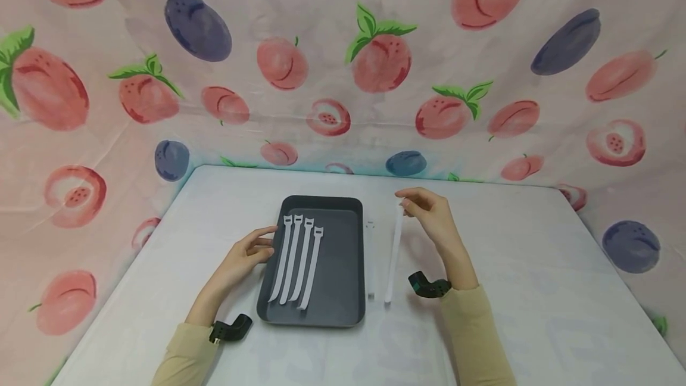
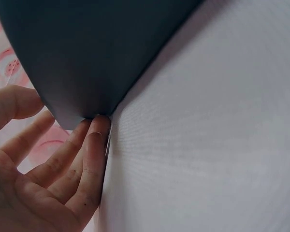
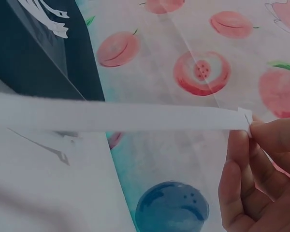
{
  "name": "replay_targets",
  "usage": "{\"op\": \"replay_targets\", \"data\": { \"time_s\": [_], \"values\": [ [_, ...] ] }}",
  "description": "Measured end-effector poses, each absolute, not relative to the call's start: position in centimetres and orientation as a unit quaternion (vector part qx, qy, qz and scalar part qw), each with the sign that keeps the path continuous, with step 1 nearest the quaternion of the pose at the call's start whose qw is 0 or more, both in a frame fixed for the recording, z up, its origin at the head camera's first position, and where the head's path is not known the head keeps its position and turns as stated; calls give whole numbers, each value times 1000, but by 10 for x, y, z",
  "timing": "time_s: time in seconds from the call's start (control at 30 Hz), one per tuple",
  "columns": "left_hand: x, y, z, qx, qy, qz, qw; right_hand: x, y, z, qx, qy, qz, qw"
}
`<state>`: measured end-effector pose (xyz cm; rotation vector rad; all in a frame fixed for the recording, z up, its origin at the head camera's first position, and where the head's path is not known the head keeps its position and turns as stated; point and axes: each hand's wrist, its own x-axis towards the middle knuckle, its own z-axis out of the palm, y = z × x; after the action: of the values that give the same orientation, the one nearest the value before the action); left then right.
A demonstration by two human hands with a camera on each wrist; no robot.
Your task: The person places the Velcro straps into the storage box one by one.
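Observation:
A dark grey tray (image 1: 343, 267) sits mid-table with several white cable-tie straps (image 1: 297, 261) laid side by side in it. My left hand (image 1: 252, 252) rests against the tray's left edge (image 2: 82, 116), fingers (image 2: 89, 154) fairly straight and touching its wall. My right hand (image 1: 426, 210) pinches the top end of a white strap (image 1: 393, 255), lifted off the table to the right of the tray; in the right wrist view the strap (image 3: 111, 116) stretches left from my fingertips (image 3: 241, 140). Another white strap (image 1: 370, 261) lies on the table beside the tray.
The white table (image 1: 536, 290) is backed by a peach-and-plum printed cloth (image 1: 343, 64) on all sides. Black wrist mounts (image 1: 429, 286) sit on both forearms.

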<state>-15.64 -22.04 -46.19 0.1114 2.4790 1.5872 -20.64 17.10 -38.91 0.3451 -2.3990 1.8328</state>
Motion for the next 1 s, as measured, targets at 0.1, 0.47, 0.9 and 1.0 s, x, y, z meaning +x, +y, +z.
{"op": "replay_targets", "data": {
  "time_s": [0.1,0.47,0.9,1.0],
  "values": [
    [-156,-220,-462,39,836,538,99,-205,170,-388,110,-784,609,52],
    [-156,-220,-462,41,836,539,95,-202,169,-381,104,-784,610,54],
    [-157,-220,-462,46,833,544,93,-198,162,-375,109,-785,607,64],
    [-157,-220,-462,47,833,543,91,-197,161,-373,113,-786,605,63]
  ]
}}
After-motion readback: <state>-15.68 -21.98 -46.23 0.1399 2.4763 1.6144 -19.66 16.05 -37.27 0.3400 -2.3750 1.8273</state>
